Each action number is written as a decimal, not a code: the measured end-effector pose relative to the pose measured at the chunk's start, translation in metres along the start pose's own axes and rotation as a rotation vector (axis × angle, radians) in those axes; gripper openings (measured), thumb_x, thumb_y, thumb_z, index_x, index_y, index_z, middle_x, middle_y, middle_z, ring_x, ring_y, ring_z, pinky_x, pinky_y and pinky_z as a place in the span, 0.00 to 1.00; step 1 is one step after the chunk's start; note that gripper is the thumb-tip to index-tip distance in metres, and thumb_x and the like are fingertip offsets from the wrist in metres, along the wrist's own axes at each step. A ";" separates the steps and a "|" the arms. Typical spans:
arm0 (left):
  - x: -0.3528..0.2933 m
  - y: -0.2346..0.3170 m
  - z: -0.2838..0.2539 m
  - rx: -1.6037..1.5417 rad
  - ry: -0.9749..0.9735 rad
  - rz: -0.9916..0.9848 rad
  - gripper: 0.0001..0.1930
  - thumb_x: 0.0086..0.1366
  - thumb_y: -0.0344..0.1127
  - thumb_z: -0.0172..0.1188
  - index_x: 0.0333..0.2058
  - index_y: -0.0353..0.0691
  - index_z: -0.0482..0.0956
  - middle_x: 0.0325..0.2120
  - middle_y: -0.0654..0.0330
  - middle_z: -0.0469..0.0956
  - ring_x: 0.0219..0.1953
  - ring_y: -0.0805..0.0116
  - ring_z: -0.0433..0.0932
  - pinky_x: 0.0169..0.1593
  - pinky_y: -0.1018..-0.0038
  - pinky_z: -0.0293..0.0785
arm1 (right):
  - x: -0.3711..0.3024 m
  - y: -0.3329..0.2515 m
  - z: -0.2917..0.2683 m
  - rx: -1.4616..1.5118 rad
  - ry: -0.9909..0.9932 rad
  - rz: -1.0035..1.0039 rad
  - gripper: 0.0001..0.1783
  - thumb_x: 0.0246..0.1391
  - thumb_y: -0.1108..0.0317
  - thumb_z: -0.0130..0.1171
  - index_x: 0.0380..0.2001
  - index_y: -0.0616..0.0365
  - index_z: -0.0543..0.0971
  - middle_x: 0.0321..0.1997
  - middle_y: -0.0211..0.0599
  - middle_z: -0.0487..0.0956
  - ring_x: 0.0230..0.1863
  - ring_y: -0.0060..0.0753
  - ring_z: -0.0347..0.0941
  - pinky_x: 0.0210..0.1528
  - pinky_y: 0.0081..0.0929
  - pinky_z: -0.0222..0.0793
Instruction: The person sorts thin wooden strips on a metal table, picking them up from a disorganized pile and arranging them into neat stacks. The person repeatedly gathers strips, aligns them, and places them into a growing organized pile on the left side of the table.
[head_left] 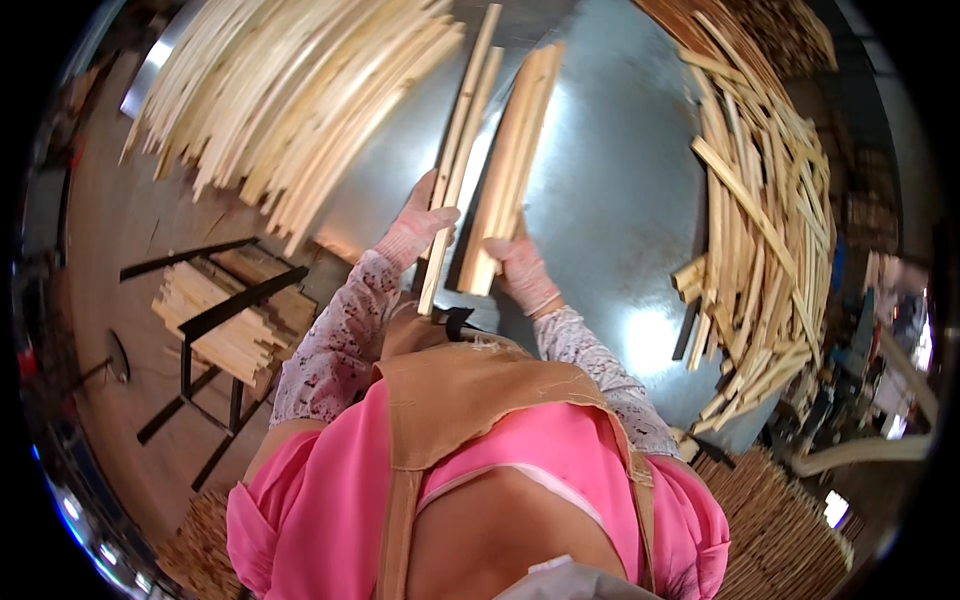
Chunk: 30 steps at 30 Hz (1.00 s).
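Both of my hands wear pale pinkish gloves, over a shiny metal tabletop. My left hand is closed round a pair of long, narrow wooden strips, with the thumb across them. They point away from me, and the left strip reaches farther. To their right lies a thicker bundle of wooden strips, roughly parallel. My right hand grips the near right side of that bundle, and its far fingers are partly hidden. A dark gap shows between the two groups.
A wide layer of pale strips covers the far left, its ends overhanging the edge. At right lies a jumbled heap of strips. A black metal frame stands at lower left beside stacked wood. More stacked strips sit behind on the right.
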<state>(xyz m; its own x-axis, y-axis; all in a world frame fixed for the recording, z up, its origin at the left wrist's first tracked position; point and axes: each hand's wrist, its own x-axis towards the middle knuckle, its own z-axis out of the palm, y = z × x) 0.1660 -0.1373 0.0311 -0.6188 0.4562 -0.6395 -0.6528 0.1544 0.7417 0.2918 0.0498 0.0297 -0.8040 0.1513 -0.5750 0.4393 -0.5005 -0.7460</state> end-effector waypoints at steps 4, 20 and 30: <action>-0.009 -0.001 -0.071 0.380 0.187 0.302 0.42 0.68 0.44 0.69 0.76 0.37 0.61 0.65 0.47 0.75 0.68 0.54 0.72 0.73 0.62 0.66 | 0.028 0.037 0.109 0.120 -0.205 0.041 0.47 0.55 0.78 0.65 0.76 0.56 0.56 0.57 0.48 0.79 0.53 0.43 0.80 0.56 0.36 0.81; -0.112 -0.015 -0.152 -0.099 0.071 -0.001 0.25 0.72 0.35 0.68 0.66 0.38 0.76 0.39 0.65 0.84 0.33 0.79 0.77 0.34 0.78 0.72 | 0.038 -0.017 0.157 -1.269 -0.215 0.145 0.35 0.62 0.41 0.60 0.48 0.68 0.85 0.40 0.62 0.85 0.45 0.61 0.84 0.53 0.48 0.80; 0.065 0.139 0.011 0.742 -0.007 0.227 0.26 0.72 0.46 0.59 0.57 0.27 0.77 0.49 0.34 0.82 0.49 0.46 0.85 0.53 0.58 0.81 | 0.065 -0.009 0.068 -1.239 -0.381 -0.216 0.35 0.67 0.44 0.56 0.68 0.55 0.69 0.46 0.62 0.85 0.49 0.70 0.81 0.52 0.60 0.75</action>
<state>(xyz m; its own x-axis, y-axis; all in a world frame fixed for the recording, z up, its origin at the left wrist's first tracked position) 0.0402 -0.0764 0.0945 -0.6980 0.5517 -0.4566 -0.0456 0.6020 0.7972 0.2083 0.0064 0.0214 -0.8763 -0.2219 -0.4276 0.1977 0.6438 -0.7392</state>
